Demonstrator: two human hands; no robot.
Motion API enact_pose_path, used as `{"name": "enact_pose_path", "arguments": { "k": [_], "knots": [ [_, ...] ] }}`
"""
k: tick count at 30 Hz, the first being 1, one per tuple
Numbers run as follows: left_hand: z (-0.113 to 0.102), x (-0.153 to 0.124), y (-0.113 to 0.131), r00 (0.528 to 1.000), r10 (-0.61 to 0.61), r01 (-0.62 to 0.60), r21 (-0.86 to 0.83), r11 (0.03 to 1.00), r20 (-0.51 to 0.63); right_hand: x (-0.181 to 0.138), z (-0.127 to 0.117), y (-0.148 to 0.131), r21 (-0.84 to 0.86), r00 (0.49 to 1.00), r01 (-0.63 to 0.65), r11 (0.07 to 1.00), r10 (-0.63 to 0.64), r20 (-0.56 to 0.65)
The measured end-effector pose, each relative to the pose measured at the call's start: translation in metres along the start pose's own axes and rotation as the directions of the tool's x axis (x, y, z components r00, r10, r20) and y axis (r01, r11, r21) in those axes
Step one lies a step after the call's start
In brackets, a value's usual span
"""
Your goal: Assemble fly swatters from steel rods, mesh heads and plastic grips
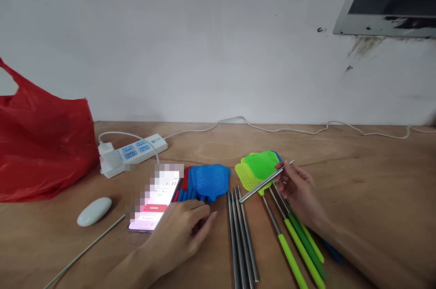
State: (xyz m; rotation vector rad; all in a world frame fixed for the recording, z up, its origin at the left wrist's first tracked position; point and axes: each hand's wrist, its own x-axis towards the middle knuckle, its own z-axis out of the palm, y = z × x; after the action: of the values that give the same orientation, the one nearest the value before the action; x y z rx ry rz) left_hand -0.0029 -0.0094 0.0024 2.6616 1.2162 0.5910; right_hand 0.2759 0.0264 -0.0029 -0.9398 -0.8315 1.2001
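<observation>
My right hand (299, 189) pinches a thin metal rod (264, 182) and holds it slanted above the table, its far tip near the green and yellow swatter heads (257, 168). My left hand (185, 230) rests palm down on the wooden table (368, 189) with the fingers loosely curled, beside a lit phone (155, 207) and touching the stack of blue swatter heads (207, 182). Several loose metal rods (240, 239) lie between my hands. Assembled swatters with green handles (299, 248) lie under my right wrist.
A red plastic bag (41, 144) stands at the left. A white power strip (131, 153) with a plugged charger and a cable along the wall lies behind. A white oval object (94, 211) and one long rod (81, 252) lie at the front left.
</observation>
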Motion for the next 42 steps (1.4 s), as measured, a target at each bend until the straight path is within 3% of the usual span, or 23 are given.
{"name": "enact_pose_path", "arguments": {
  "k": [4,13,18,24,27,30,35,38,42],
  "knots": [
    [0.001,-0.001,0.000,1.000,0.011,-0.011,-0.016,1.000,0.003,0.001,-0.002,0.002,-0.004,1.000,-0.029,1.000,0.029,0.007],
    [0.002,-0.002,0.004,0.998,0.040,-0.038,-0.031,0.999,0.044,-0.006,0.005,0.007,-0.391,0.978,-0.070,0.918,0.140,0.154],
    [0.003,-0.003,0.008,0.996,0.048,-0.043,-0.057,0.997,0.078,-0.009,0.003,0.012,-0.420,0.969,-0.038,0.907,0.136,0.207],
    [0.003,-0.003,0.006,0.994,0.047,-0.042,-0.050,0.998,0.101,-0.007,0.002,0.011,-0.445,0.915,-0.109,0.889,0.265,0.305],
    [0.005,-0.003,0.006,0.992,0.044,-0.041,-0.034,0.999,0.116,-0.009,0.002,0.014,-0.504,0.921,-0.033,0.863,0.223,0.320],
    [0.006,-0.003,0.006,0.992,0.049,-0.046,-0.024,0.999,0.120,-0.013,0.000,0.019,-0.576,0.929,0.131,0.807,0.102,0.355],
    [0.005,-0.003,0.007,0.993,0.051,-0.048,-0.026,0.998,0.109,-0.016,-0.003,0.024,-0.685,0.871,0.444,0.577,-0.097,0.482],
    [0.005,-0.003,0.007,0.993,0.045,-0.042,-0.033,0.999,0.113,-0.016,-0.003,0.023,-0.720,0.851,0.506,0.475,-0.135,0.508],
    [0.006,-0.003,0.007,0.992,0.051,-0.047,-0.034,0.998,0.119,-0.015,-0.003,0.020,-0.737,0.851,0.518,0.435,-0.169,0.498]
  ]
}}
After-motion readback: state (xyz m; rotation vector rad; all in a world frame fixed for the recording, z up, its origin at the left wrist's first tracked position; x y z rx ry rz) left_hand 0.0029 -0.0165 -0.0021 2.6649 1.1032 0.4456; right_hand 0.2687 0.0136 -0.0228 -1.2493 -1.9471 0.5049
